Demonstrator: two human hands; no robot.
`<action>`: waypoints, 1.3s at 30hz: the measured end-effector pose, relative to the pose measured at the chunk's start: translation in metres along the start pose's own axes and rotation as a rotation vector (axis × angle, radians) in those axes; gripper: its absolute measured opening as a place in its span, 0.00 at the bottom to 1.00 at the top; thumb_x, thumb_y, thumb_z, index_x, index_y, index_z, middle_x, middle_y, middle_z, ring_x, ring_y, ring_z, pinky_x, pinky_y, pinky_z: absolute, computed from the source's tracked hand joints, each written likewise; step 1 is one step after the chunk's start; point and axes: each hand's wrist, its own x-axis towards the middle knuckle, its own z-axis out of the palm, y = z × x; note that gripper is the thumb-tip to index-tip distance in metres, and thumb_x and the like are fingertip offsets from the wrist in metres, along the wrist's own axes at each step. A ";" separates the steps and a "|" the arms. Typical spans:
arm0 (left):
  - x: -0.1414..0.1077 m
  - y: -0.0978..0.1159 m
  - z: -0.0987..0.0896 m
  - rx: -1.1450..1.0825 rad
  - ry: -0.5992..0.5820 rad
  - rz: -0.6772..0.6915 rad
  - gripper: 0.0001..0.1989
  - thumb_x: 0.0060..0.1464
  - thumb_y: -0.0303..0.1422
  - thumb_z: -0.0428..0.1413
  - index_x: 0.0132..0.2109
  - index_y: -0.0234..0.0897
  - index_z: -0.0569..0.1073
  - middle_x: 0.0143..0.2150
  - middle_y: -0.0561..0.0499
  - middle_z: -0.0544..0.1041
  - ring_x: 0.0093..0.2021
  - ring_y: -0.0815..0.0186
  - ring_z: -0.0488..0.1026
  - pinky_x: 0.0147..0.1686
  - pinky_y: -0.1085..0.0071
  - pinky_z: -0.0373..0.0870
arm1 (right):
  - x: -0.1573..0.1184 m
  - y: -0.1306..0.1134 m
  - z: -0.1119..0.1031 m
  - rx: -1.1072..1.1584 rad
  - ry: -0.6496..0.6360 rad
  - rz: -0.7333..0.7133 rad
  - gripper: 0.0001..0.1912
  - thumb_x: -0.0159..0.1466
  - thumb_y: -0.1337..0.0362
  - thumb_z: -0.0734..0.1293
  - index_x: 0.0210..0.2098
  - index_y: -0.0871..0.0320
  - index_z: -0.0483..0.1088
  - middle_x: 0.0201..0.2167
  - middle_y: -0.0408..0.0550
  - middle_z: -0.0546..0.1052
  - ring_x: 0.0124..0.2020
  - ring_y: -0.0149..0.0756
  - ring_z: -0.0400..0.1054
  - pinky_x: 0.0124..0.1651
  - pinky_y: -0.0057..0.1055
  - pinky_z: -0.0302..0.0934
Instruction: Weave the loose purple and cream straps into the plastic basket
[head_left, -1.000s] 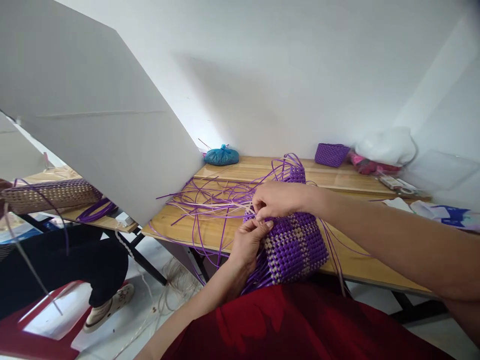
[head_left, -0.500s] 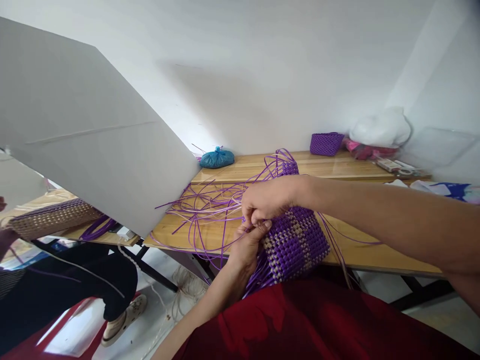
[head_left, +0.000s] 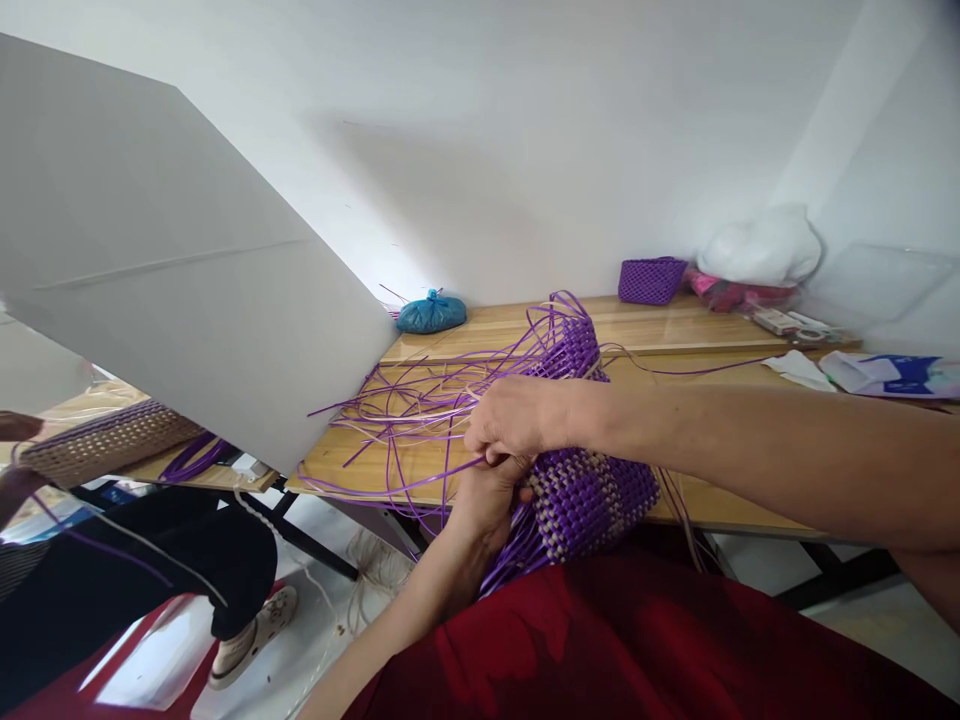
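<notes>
A purple and beige woven piece leans over the near table edge against the red clothing, its loose strands spreading left across the wooden table. My right hand is closed at the weave's left side, pinching a purple strand that runs left. Just beneath it, my left hand grips the left edge of the woven piece, its fingers partly hidden behind the right hand and the weave.
A blue bag, a small purple basket and a white bag stand along the wall. Left is a grey partition; beyond it a person's hand is near a beige woven piece. Scissors lie at right.
My right hand has moved slightly left and down, now over the left thumb, with its forearm lower. Beyond the partition, the other person's hand has shifted.
</notes>
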 end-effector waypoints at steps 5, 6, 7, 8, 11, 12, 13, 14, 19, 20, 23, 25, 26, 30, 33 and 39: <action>-0.006 0.007 -0.006 0.032 -0.049 -0.128 0.20 0.38 0.28 0.70 0.40 0.35 0.75 0.40 0.50 0.74 0.31 0.71 0.69 0.18 0.79 0.69 | -0.005 0.001 -0.011 -0.090 -0.033 -0.053 0.05 0.59 0.68 0.67 0.28 0.57 0.75 0.24 0.42 0.75 0.23 0.27 0.53 0.27 0.31 0.42; -0.007 0.007 -0.006 0.018 -0.040 -0.141 0.18 0.39 0.27 0.69 0.40 0.35 0.75 0.40 0.50 0.74 0.32 0.70 0.70 0.20 0.77 0.72 | -0.005 0.000 -0.012 -0.097 -0.040 -0.062 0.05 0.59 0.68 0.67 0.28 0.57 0.76 0.24 0.41 0.75 0.23 0.27 0.53 0.27 0.31 0.42; -0.008 0.008 -0.006 -0.006 -0.029 -0.144 0.17 0.40 0.25 0.68 0.40 0.35 0.75 0.39 0.51 0.74 0.33 0.70 0.70 0.22 0.76 0.75 | -0.005 0.000 -0.012 -0.099 -0.047 -0.067 0.05 0.59 0.68 0.67 0.28 0.57 0.76 0.25 0.41 0.75 0.23 0.27 0.54 0.27 0.31 0.42; -0.008 0.008 -0.006 -0.034 -0.019 -0.144 0.16 0.41 0.24 0.67 0.39 0.35 0.75 0.39 0.51 0.73 0.33 0.70 0.70 0.25 0.74 0.77 | -0.004 0.000 -0.012 -0.095 -0.053 -0.070 0.05 0.58 0.67 0.67 0.29 0.57 0.76 0.25 0.41 0.75 0.23 0.27 0.54 0.28 0.31 0.42; -0.010 0.009 -0.005 -0.087 -0.029 -0.158 0.12 0.45 0.24 0.65 0.37 0.35 0.74 0.42 0.50 0.74 0.38 0.69 0.72 0.30 0.73 0.79 | -0.003 -0.002 -0.012 -0.085 -0.061 -0.081 0.04 0.58 0.67 0.68 0.30 0.56 0.76 0.25 0.41 0.75 0.24 0.28 0.54 0.28 0.31 0.42; -0.010 0.010 -0.004 -0.089 -0.040 -0.166 0.10 0.46 0.25 0.65 0.38 0.36 0.74 0.44 0.49 0.74 0.40 0.68 0.72 0.29 0.74 0.79 | -0.002 -0.003 -0.012 -0.090 -0.067 -0.081 0.04 0.57 0.67 0.68 0.30 0.56 0.76 0.25 0.41 0.75 0.24 0.28 0.54 0.28 0.31 0.42; -0.010 0.010 -0.004 -0.085 -0.049 -0.174 0.10 0.47 0.26 0.64 0.38 0.36 0.74 0.45 0.49 0.74 0.41 0.67 0.72 0.28 0.75 0.78 | -0.001 -0.004 -0.013 -0.097 -0.070 -0.079 0.04 0.57 0.67 0.68 0.30 0.56 0.76 0.25 0.41 0.75 0.24 0.28 0.55 0.28 0.31 0.42; -0.010 0.011 -0.003 -0.080 -0.054 -0.178 0.10 0.47 0.26 0.64 0.39 0.36 0.75 0.46 0.49 0.74 0.42 0.67 0.72 0.28 0.77 0.77 | 0.000 -0.005 -0.013 -0.099 -0.070 -0.074 0.04 0.58 0.68 0.68 0.30 0.56 0.76 0.25 0.41 0.75 0.24 0.28 0.55 0.28 0.31 0.42; -0.004 0.009 -0.005 -0.082 0.012 -0.157 0.12 0.46 0.21 0.62 0.39 0.36 0.75 0.42 0.50 0.74 0.38 0.69 0.72 0.30 0.76 0.78 | -0.004 -0.005 -0.012 0.019 0.106 -0.038 0.08 0.64 0.62 0.64 0.31 0.57 0.74 0.29 0.42 0.76 0.27 0.29 0.60 0.30 0.30 0.45; -0.002 0.009 -0.006 -0.082 0.016 -0.154 0.11 0.47 0.21 0.62 0.38 0.35 0.75 0.40 0.50 0.74 0.36 0.70 0.71 0.31 0.75 0.78 | -0.010 -0.004 -0.009 0.054 0.198 -0.023 0.10 0.66 0.62 0.63 0.31 0.57 0.73 0.29 0.43 0.76 0.29 0.30 0.62 0.31 0.29 0.47; 0.000 0.007 -0.009 -0.084 -0.017 -0.175 0.03 0.50 0.23 0.60 0.33 0.33 0.74 0.34 0.51 0.71 0.32 0.71 0.69 0.30 0.73 0.79 | -0.043 -0.001 0.009 0.162 0.568 0.089 0.13 0.69 0.63 0.59 0.31 0.59 0.71 0.30 0.45 0.75 0.32 0.31 0.64 0.36 0.29 0.53; 0.001 0.007 -0.009 -0.090 -0.024 -0.186 0.03 0.50 0.24 0.61 0.31 0.32 0.74 0.32 0.52 0.69 0.30 0.72 0.68 0.29 0.73 0.78 | -0.070 -0.001 0.029 0.201 0.755 0.208 0.14 0.69 0.62 0.60 0.30 0.60 0.71 0.28 0.46 0.74 0.32 0.31 0.65 0.39 0.29 0.55; 0.001 0.008 -0.008 -0.092 -0.022 -0.187 0.04 0.49 0.24 0.62 0.30 0.31 0.73 0.31 0.52 0.69 0.29 0.72 0.68 0.29 0.73 0.78 | -0.082 -0.002 0.040 0.200 0.793 0.254 0.13 0.68 0.61 0.62 0.29 0.59 0.71 0.28 0.46 0.74 0.32 0.32 0.65 0.40 0.30 0.56; 0.001 0.008 -0.004 -0.095 -0.025 -0.177 0.06 0.46 0.24 0.64 0.30 0.31 0.73 0.30 0.52 0.70 0.28 0.72 0.69 0.26 0.75 0.76 | -0.101 -0.007 0.077 0.108 0.825 0.223 0.05 0.64 0.64 0.67 0.36 0.58 0.74 0.33 0.49 0.77 0.40 0.38 0.65 0.47 0.36 0.59; 0.002 0.006 -0.004 -0.111 -0.030 -0.165 0.07 0.45 0.24 0.65 0.30 0.31 0.73 0.29 0.52 0.70 0.27 0.72 0.70 0.26 0.75 0.75 | -0.092 -0.011 0.087 0.023 0.858 0.156 0.05 0.64 0.69 0.65 0.36 0.58 0.73 0.34 0.49 0.76 0.40 0.38 0.64 0.47 0.37 0.60; 0.002 0.000 -0.006 -0.080 -0.057 -0.142 0.09 0.43 0.27 0.67 0.32 0.31 0.75 0.28 0.53 0.70 0.26 0.73 0.68 0.26 0.78 0.73 | -0.096 -0.034 0.079 0.277 0.788 0.231 0.08 0.60 0.71 0.65 0.26 0.57 0.63 0.26 0.45 0.69 0.33 0.36 0.60 0.41 0.36 0.58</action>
